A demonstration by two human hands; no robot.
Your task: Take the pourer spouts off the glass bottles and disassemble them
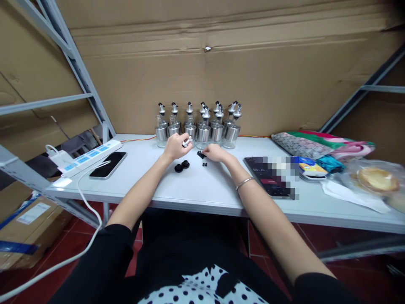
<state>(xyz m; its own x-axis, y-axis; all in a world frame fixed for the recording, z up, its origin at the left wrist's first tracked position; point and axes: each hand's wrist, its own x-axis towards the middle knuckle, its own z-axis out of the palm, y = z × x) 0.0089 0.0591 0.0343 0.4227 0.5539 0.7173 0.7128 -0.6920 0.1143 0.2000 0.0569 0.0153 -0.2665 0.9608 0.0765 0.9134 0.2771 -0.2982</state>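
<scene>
My left hand is closed around a silver pourer spout, held just above the table in front of the bottles. My right hand has its fingertips pinched together at a small black part; the fingers partly cover it. Two more tiny black pieces lie just in front of that hand. Round black stoppers rest on the table near my left wrist. Behind both hands stand several glass bottles with silver bands. Most carry silver pourer tops with black tips; some front-left ones have bare necks.
On the left are a power strip with a white cable and a phone. To the right lie a tablet, colourful cloth, white tissue and a bagged pastry. Cardboard walls off the back.
</scene>
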